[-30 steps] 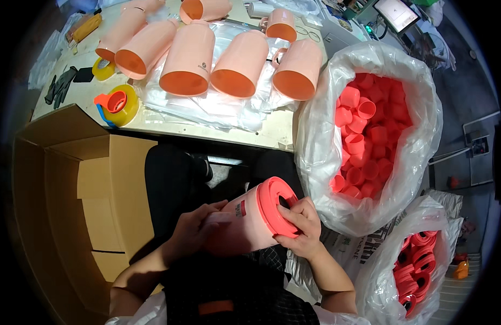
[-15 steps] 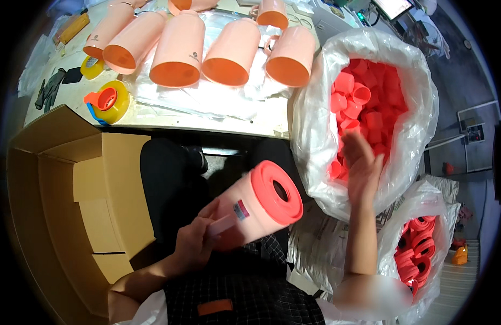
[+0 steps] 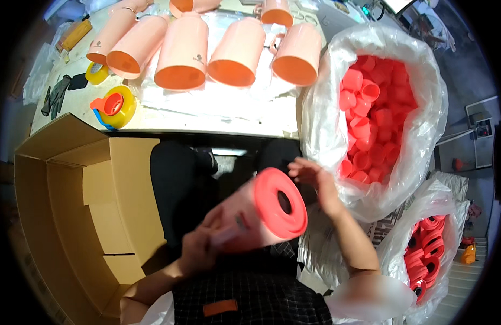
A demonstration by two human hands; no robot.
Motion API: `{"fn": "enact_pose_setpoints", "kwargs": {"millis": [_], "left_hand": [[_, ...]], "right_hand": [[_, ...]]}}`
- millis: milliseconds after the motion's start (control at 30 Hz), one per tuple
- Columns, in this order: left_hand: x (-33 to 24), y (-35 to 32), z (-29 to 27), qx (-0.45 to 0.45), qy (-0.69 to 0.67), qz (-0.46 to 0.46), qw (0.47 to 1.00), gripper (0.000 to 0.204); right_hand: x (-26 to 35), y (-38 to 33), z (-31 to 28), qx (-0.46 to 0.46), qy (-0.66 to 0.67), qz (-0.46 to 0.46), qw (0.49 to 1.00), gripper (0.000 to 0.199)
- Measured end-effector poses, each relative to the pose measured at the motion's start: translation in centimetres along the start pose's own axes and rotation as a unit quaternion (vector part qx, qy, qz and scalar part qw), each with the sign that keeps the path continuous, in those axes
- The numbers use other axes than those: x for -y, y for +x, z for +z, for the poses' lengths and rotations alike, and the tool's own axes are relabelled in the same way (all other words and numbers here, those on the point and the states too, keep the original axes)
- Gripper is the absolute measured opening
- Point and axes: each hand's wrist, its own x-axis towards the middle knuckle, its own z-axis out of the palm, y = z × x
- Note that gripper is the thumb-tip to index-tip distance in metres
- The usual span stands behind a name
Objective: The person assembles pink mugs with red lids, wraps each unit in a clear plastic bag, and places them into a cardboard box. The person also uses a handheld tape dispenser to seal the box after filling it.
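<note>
A pink jug (image 3: 242,219) lies tilted over my lap, its end with a red ring-shaped lid (image 3: 267,208) turned up to the right. A dark round hole shows in the middle of that lid. My left hand (image 3: 197,250) is wrapped round the jug's handle. Just beyond the lid, my right hand (image 3: 317,181) hovers with fingers apart and nothing visible in it. To its right, a large clear plastic bag (image 3: 321,116) holds many small red cups or caps (image 3: 377,124).
Several pink jugs (image 3: 180,54) lie on the table (image 3: 207,123), open ends toward me. Tape rolls (image 3: 128,105) and a dark glove (image 3: 57,97) sit at its left. An open cardboard box (image 3: 134,195) stands at my left. A smaller bag holds red lids (image 3: 432,265) at lower right.
My right hand has come from over the bag of red caps leftward to beside the jug's lid. The left hand keeps the jug in nearly the same place.
</note>
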Motion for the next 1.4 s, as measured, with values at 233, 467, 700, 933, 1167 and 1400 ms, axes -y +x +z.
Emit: {"fn": "enact_pose_setpoints", "kwargs": {"millis": [233, 467, 700, 933, 1167, 1400], "left_hand": [[2.8, -4.4, -3.9, -0.303, -0.306, -0.138, 0.892, 0.03], [2.8, -8.7, -2.1, -0.402, -0.267, -0.114, 0.868, 0.056], [1.6, -6.8, -0.7, -0.437, -0.189, -0.052, 0.878, 0.057], [2.5, -4.7, 0.5, -0.232, -0.171, -0.06, 0.956, 0.032], [-2.9, 4.2, 1.0, 0.031, 0.043, 0.124, 0.991, 0.029], [-7.8, 16.0, -2.2, -0.081, -0.28, 0.034, 0.956, 0.016]], "right_hand": [[-4.6, -4.0, 11.4, 0.162, -0.597, -0.079, 0.782, 0.048], [-4.0, 1.9, 10.2, 0.024, -0.319, -0.042, 0.947, 0.026], [-1.0, -2.7, -7.0, -0.337, -0.363, -0.107, 0.862, 0.019], [-4.2, -7.1, -3.8, -0.274, -0.454, -0.025, 0.848, 0.052], [2.6, -1.3, 1.5, 0.114, -0.037, -0.026, 0.992, 0.075], [0.3, -0.2, 1.5, 0.098, -0.015, -0.043, 0.994, 0.056]]}}
